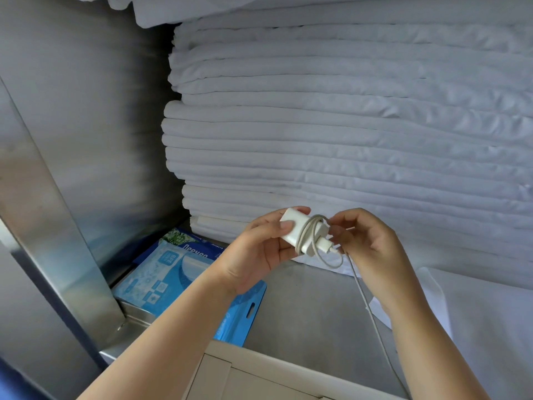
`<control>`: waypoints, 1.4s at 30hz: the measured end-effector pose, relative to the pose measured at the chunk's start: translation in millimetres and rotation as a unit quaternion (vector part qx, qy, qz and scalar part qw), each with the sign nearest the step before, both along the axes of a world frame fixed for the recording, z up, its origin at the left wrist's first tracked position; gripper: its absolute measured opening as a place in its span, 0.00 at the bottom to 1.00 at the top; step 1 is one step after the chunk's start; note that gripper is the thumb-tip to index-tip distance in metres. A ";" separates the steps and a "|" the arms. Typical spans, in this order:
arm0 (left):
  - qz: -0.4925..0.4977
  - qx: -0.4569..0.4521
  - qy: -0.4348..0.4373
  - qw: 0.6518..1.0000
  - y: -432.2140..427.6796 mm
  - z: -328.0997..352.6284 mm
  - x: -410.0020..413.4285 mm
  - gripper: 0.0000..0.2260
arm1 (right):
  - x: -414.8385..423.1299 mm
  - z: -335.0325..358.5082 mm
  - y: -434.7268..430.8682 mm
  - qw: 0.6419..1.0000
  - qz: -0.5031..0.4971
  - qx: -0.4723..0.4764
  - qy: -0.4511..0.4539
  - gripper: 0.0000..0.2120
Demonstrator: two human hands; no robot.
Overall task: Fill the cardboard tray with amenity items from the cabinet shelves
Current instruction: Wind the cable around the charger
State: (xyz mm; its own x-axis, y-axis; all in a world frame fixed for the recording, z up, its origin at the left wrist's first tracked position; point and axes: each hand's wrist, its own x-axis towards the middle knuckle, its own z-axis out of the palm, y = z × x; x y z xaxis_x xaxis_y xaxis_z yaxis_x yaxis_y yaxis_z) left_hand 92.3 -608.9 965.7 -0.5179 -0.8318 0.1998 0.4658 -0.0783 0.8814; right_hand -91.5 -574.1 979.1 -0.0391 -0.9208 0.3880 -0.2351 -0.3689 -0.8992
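**Winding the cable onto the charger above the shelf**

At the far left, blue packs [161,272] lie flat on the metal shelf [311,307], untouched.

The left hand [253,255] grasps the charger [291,229]. The thumb lies across its near face and the fingers curl round the far end. The charger is in the air in front of the linen stack [346,140], above the shelf and not yet in the tray [259,362], whose pale rim shows at the bottom edge.

The charger's long axis runs from upper left to lower right. Its connector end points down and right, toward the right hand.

The cable [372,313] circles the block's middle crosswise to that axis. One slack loop droops beneath it, and a long tail drops away to the lower right.

The right hand [372,243] pinches the cable just beside the block, its fingertips curled on it.

To wind it well, I would:
- keep the left hand's grasp toward the upper end, so the thumb leaves the middle free for turns;
- draw up the drooping loop before adding more;
- feed the tail with light tension, each turn beside the previous one;
- avoid bending the cable sharply at the connector, where it likely strains most;
- tuck the free end under a turn, so the bundle should stay together in the tray.
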 end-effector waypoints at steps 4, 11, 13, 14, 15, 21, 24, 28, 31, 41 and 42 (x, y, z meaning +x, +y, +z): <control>-0.022 0.013 0.028 0.999 -3.5 -2.3 1.2 0.22 | -0.3 -2.2 -1.1 0.999 0.009 0.052 0.001 0.06; 0.014 0.053 0.057 0.997 -4.7 -2.8 -0.4 0.35 | 2.9 -6.8 -2.4 0.994 -0.001 0.109 0.015 0.03; 0.028 0.058 0.059 0.996 -5.0 -2.7 -0.3 0.39 | 3.5 -7.2 -2.4 0.993 0.004 0.121 0.014 0.03; 0.035 0.061 0.061 0.996 -4.8 -2.5 -0.1 0.37 | 3.8 -7.9 -2.5 0.992 0.006 0.128 0.021 0.03; 0.045 0.065 0.064 0.995 -5.0 -2.7 -0.1 0.33 | 4.2 -9.1 -2.8 0.990 0.010 0.135 0.031 0.04; 0.152 0.090 0.065 0.982 -7.5 -3.7 -0.3 0.14 | 7.3 -14.4 -1.7 0.977 0.068 0.143 0.140 0.10; 0.216 0.088 0.039 0.972 -9.1 -4.0 0.3 0.17 | 8.4 -15.7 0.1 0.963 0.091 0.145 0.208 0.12; 0.287 0.088 0.014 0.954 -13.8 -7.1 0.9 0.17 | 7.7 -14.3 0.9 0.964 0.063 0.104 0.237 0.09; 0.318 0.098 0.009 0.943 -16.0 -8.1 2.3 0.14 | 5.0 -13.1 0.5 0.973 0.025 0.066 0.222 0.06; 0.367 0.029 -0.117 0.922 -14.1 -9.2 -1.0 0.15 | 6.7 -10.3 5.4 0.973 -0.029 -0.042 0.223 0.05; 0.368 0.015 -0.131 0.920 -13.3 -9.1 -1.3 0.15 | 6.8 -9.3 6.1 0.973 -0.039 -0.051 0.220 0.05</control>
